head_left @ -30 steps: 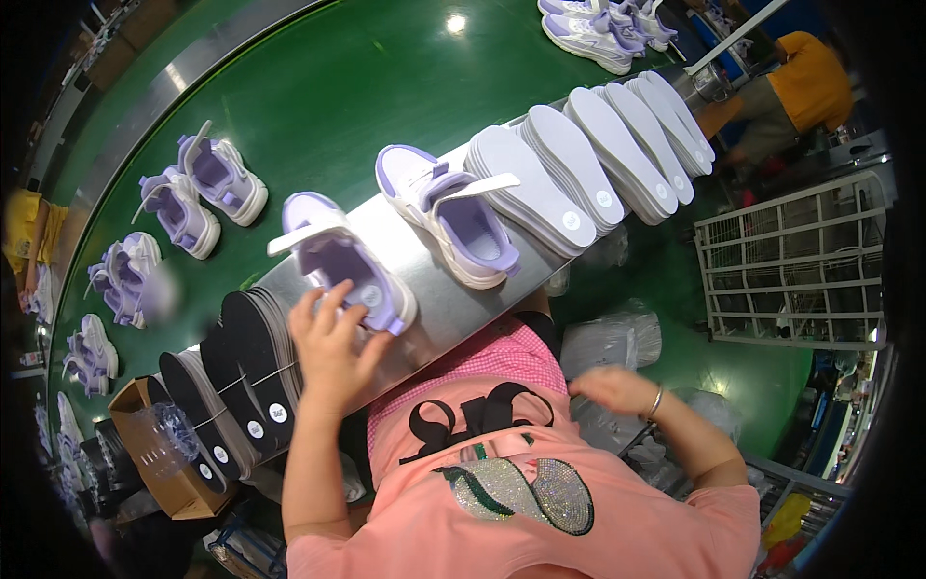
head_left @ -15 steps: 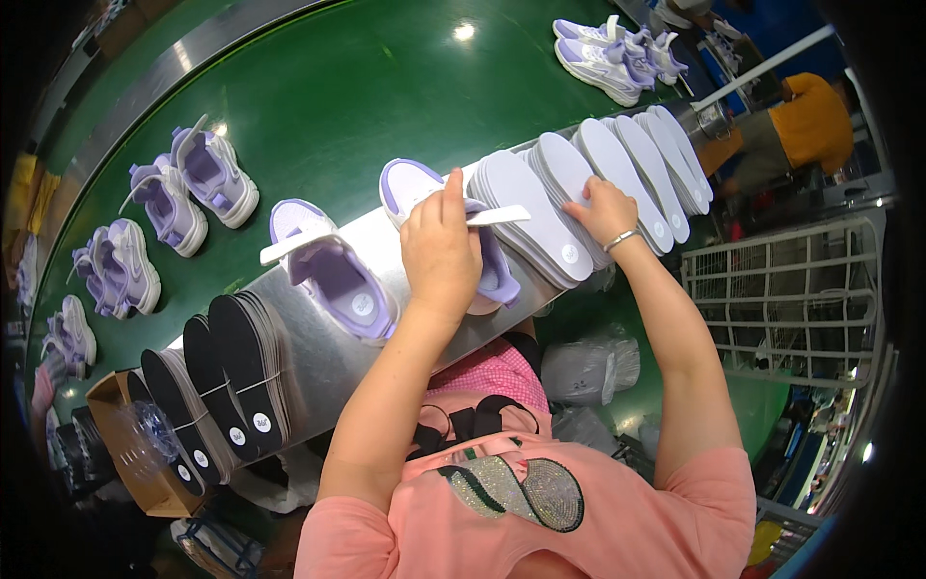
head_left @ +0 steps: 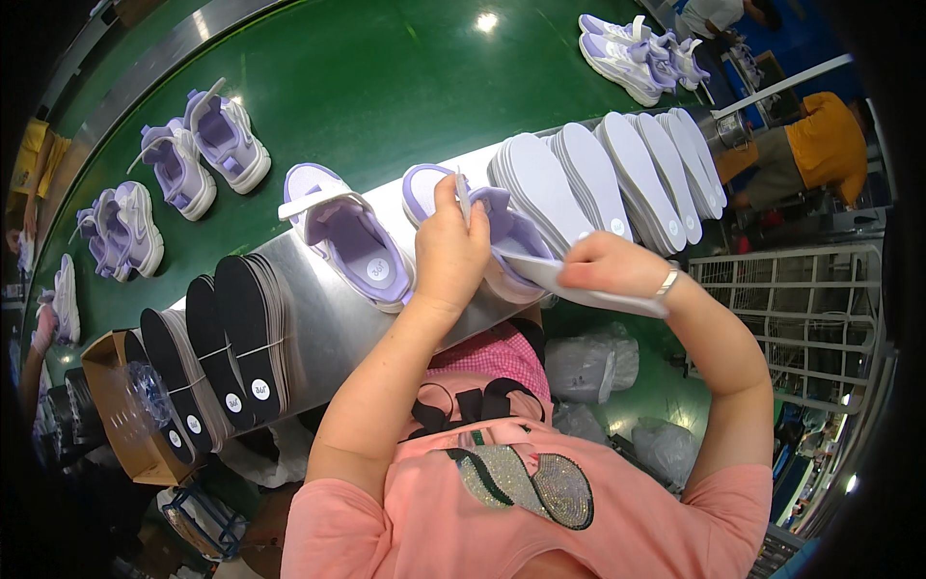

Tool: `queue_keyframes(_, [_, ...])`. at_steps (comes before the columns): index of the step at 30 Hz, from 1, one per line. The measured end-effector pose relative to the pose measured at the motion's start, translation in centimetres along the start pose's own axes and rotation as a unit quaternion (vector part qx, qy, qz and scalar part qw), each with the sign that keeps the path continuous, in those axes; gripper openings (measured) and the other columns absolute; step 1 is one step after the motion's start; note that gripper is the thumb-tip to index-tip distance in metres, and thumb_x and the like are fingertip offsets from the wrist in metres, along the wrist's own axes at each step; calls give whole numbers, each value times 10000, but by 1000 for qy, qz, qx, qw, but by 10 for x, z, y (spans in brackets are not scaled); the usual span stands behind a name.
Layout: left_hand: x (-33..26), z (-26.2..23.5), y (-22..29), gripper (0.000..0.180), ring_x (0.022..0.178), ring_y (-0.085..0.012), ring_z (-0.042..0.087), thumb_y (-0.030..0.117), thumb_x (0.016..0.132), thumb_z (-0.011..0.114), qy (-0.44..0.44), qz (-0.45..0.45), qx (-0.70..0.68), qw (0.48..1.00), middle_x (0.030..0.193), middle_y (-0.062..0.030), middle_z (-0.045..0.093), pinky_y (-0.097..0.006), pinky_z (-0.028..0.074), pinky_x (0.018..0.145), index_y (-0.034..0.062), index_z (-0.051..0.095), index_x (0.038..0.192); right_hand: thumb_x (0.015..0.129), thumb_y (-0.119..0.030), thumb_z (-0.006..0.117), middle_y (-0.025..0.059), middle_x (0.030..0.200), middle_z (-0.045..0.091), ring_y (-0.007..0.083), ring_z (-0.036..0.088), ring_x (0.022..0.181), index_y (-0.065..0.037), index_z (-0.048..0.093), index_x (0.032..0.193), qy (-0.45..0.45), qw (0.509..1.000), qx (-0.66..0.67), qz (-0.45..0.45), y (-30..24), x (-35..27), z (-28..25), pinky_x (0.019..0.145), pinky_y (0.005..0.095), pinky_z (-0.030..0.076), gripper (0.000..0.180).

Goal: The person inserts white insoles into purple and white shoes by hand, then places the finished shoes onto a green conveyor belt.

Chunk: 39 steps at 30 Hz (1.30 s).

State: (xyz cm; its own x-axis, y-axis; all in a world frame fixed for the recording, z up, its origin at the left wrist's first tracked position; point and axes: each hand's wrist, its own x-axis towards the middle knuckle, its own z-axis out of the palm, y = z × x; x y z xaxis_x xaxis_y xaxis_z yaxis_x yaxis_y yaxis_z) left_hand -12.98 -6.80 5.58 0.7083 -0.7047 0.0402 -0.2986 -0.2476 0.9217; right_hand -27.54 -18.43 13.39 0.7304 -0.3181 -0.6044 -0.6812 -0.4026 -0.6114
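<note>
In my right hand (head_left: 615,265) is a pale insole (head_left: 603,299), its front end angled down into the opening of a white and purple sneaker (head_left: 513,232). My left hand (head_left: 449,253) grips that sneaker at its tongue and strap; the palm hides part of the upper. To its left stands the matching sneaker (head_left: 338,236), with a round sticker showing on the sole inside. Close to my right hand, stacks of white insoles (head_left: 535,183) lie in a row along the metal ledge (head_left: 323,338).
Bundles of black insoles (head_left: 246,318) lie at left, beside a cardboard box (head_left: 125,420). More sneakers (head_left: 227,140) stand on the green table (head_left: 357,87). A wire rack (head_left: 791,299) is at right. A person in orange (head_left: 825,145) is at far right.
My right hand has taken an insole off the white stacks and brought it down and nearer to the sneaker's opening. My left hand still grips the sneaker.
</note>
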Motion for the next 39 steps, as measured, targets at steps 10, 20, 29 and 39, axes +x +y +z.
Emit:
queue_keyframes(10, [-2, 13, -11, 283, 635, -400, 570, 107, 821, 475, 14, 22, 45, 999, 694, -231, 581, -473, 437, 568, 2, 383, 1067, 634, -247, 608, 136, 725, 536, 297, 546, 659, -28, 540, 724, 141, 886, -432, -95, -14, -2, 34, 595, 381, 450, 246])
queue_keyframes(20, [-3, 16, -10, 251, 648, -394, 573, 112, 826, 473, 13, 15, 12, 1000, 686, -222, 580, -463, 436, 572, 41, 408, 1058, 636, -90, 569, 151, 720, 576, 291, 588, 664, -34, 594, 681, 119, 866, -454, -171, -10, 38, 44, 569, 364, 486, 76])
queue_keyframes(29, [-1, 22, -17, 263, 687, -397, 572, 109, 825, 475, 16, 0, -53, 998, 728, -221, 588, -463, 430, 599, 42, 413, 1072, 641, -105, 559, 167, 712, 613, 261, 618, 711, -32, 631, 659, 48, 894, -433, -102, 6, 75, 46, 624, 359, 492, 105])
queue_keyframes(39, [2, 22, -14, 273, 703, -410, 569, 97, 822, 466, 9, 11, -64, 998, 746, -235, 586, -468, 429, 614, 28, 410, 1080, 680, -119, 595, 105, 869, 646, 241, 620, 831, -81, 670, 842, -77, 859, -506, 18, -19, 90, 39, 714, 319, 485, 182])
